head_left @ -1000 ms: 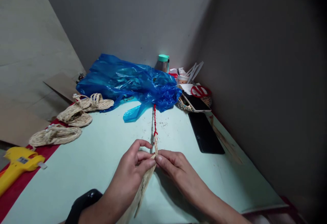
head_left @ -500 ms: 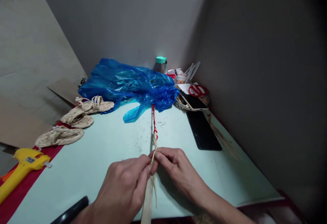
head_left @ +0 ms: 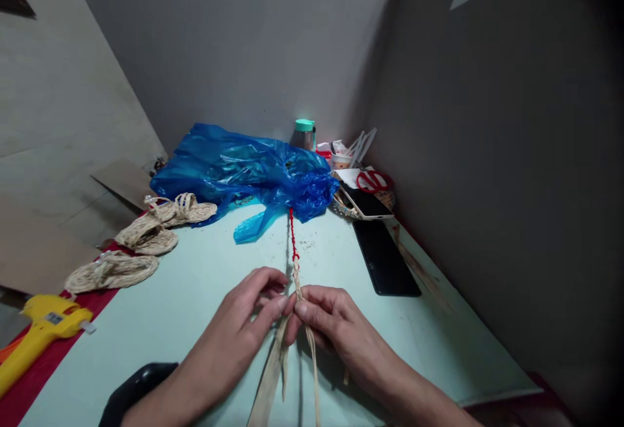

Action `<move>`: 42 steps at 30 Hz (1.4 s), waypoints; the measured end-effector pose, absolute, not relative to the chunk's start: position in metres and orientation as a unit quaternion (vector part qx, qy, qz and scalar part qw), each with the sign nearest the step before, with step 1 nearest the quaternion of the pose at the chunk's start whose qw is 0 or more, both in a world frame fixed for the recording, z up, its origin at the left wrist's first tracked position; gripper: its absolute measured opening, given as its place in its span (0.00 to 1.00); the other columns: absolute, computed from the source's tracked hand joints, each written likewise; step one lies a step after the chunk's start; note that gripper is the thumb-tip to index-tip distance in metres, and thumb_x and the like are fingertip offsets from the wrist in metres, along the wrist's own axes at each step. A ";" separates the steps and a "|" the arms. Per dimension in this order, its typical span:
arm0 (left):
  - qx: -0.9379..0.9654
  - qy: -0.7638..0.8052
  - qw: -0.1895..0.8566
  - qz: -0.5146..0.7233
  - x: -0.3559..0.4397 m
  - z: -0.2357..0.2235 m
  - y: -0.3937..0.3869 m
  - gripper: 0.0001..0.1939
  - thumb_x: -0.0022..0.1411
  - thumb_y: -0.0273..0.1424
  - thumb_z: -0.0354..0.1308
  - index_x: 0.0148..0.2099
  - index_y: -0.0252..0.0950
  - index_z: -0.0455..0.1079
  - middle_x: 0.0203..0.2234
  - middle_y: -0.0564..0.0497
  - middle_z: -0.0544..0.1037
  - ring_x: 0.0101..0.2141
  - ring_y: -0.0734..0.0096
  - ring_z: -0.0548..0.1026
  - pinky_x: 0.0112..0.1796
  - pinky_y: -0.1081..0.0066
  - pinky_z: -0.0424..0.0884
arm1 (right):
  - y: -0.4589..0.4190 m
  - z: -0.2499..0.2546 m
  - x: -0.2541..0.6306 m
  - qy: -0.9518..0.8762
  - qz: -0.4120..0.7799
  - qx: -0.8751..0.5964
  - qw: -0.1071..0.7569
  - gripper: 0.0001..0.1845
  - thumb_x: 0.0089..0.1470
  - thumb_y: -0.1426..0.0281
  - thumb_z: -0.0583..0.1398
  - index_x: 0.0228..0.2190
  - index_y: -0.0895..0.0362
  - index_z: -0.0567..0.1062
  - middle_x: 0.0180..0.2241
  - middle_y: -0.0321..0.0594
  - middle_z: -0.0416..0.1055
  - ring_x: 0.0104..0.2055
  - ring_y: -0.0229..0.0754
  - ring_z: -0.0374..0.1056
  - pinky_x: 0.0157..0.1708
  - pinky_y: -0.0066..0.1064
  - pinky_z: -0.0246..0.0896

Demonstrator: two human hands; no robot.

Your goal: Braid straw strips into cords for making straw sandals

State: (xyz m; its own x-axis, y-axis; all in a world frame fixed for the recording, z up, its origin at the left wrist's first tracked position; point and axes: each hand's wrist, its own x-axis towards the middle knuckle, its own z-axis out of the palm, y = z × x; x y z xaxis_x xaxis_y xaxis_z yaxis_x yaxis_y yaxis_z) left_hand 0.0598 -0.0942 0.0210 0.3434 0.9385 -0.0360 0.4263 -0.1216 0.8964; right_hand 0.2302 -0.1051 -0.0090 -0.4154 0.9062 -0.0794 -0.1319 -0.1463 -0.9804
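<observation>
Down the middle of the head view, above the pale desk (head_left: 195, 310), runs a short braid (head_left: 297, 276) of straw-coloured fibre, its far end tied to a red cord (head_left: 293, 235). The braid is narrow, pale cream and tightly crossed, with a loop of the cord round its tip; the cord, thin and knobbly, runs back to the edge of a crumpled blue bag (head_left: 244, 170).

The right hand (head_left: 341, 320) is clamped on the braid's near end, thumb against bent fingers. The left hand (head_left: 246, 316) is just beside it, index raised away from the thumb; I cannot tell whether its lower fingertips pinch a strand.

Below the fingers the fibre spreads loose: a broad, flat, greyish strip (head_left: 266, 378) slants to the left, a short pointed strand (head_left: 285, 375) lies beside it, and thin, slightly wavy strands (head_left: 313, 368) hang down on the right.

On the left are three woven sandals (head_left: 117, 272) of similar fibre and a yellow glue gun (head_left: 51, 323). To the right, a black tablet (head_left: 385, 261) lies near a basket (head_left: 347, 207) bearing a phone (head_left: 365, 201) and red-handled scissors (head_left: 374, 181). A bottle (head_left: 304, 137) with a mint lid stands behind the bag.
</observation>
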 end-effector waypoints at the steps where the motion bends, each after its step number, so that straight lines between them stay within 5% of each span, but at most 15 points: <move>1: 0.652 0.470 0.521 0.286 0.061 0.019 -0.091 0.07 0.65 0.36 0.50 0.42 0.39 0.65 0.31 0.51 0.74 0.37 0.65 0.71 0.39 0.69 0.64 | -0.105 -0.009 0.230 -0.523 0.662 -0.362 0.396 0.18 0.62 0.66 0.54 0.25 0.60 0.75 0.19 0.31 0.57 0.21 0.32 0.47 0.22 0.24 0.42; 4: 0.577 0.406 0.657 0.264 0.069 0.010 -0.085 0.09 0.65 0.36 0.49 0.39 0.36 0.65 0.22 0.55 0.68 0.26 0.73 0.65 0.30 0.74 0.60 | -0.104 -0.009 0.228 -0.527 0.675 -0.324 0.402 0.20 0.64 0.65 0.51 0.25 0.60 0.74 0.22 0.34 0.63 0.24 0.33 0.54 0.27 0.24 0.50; 8: 0.539 0.402 0.693 0.261 0.073 -0.002 -0.086 0.10 0.64 0.37 0.51 0.38 0.34 0.65 0.18 0.57 0.65 0.18 0.78 0.51 0.21 0.74 0.44 | -0.104 -0.010 0.228 -0.505 0.700 -0.311 0.397 0.19 0.64 0.64 0.51 0.25 0.59 0.72 0.25 0.37 0.69 0.27 0.36 0.62 0.31 0.26 0.56; 12: 0.524 0.385 0.714 0.259 0.069 -0.008 -0.085 0.14 0.65 0.38 0.51 0.45 0.33 0.66 0.17 0.56 0.68 0.16 0.79 0.47 0.20 0.72 0.40 | -0.106 -0.008 0.232 -0.566 0.649 -0.345 0.373 0.16 0.64 0.66 0.50 0.30 0.58 0.72 0.29 0.38 0.71 0.35 0.39 0.67 0.37 0.28 0.59; 16: 0.545 0.406 0.690 0.250 0.071 -0.009 -0.085 0.12 0.65 0.35 0.49 0.42 0.32 0.68 0.16 0.54 0.69 0.16 0.79 0.50 0.20 0.72 0.43 | -0.112 -0.004 0.234 -0.666 0.520 -0.431 0.317 0.17 0.66 0.64 0.46 0.37 0.55 0.71 0.27 0.35 0.72 0.33 0.39 0.68 0.38 0.30 0.59; 25: 0.591 0.439 0.621 0.270 0.076 -0.012 -0.086 0.10 0.63 0.32 0.49 0.35 0.34 0.70 0.24 0.53 0.70 0.29 0.71 0.68 0.33 0.72 0.63 | -0.119 0.002 0.224 -0.760 0.305 -0.546 0.174 0.14 0.62 0.72 0.46 0.46 0.57 0.66 0.26 0.38 0.73 0.23 0.40 0.66 0.22 0.29 0.48; 33: 0.615 0.508 0.554 0.238 0.071 -0.011 -0.092 0.18 0.63 0.34 0.48 0.21 0.36 0.62 0.16 0.56 0.64 0.22 0.74 0.62 0.27 0.73 0.57 | -0.129 -0.015 0.227 -0.844 0.011 -0.510 0.169 0.15 0.36 0.81 0.52 0.30 0.55 0.64 0.16 0.33 0.66 0.14 0.39 0.59 0.17 0.32 0.33; 38: 0.573 0.507 0.584 0.270 0.071 -0.010 -0.093 0.12 0.59 0.32 0.52 0.27 0.34 0.71 0.22 0.53 0.72 0.26 0.72 0.65 0.29 0.73 0.60 | -0.141 -0.026 0.215 -0.851 -0.098 -0.445 0.261 0.12 0.48 0.81 0.48 0.33 0.59 0.66 0.18 0.36 0.66 0.15 0.40 0.59 0.16 0.34 0.39; 42: 0.485 0.486 0.680 0.256 0.071 -0.008 -0.094 0.13 0.58 0.37 0.55 0.33 0.31 0.74 0.27 0.49 0.78 0.17 0.82 0.55 0.20 0.75 0.48 | -0.145 -0.041 0.204 -0.865 -0.130 -0.424 0.234 0.13 0.48 0.84 0.48 0.28 0.59 0.67 0.18 0.36 0.65 0.16 0.40 0.60 0.16 0.34 0.41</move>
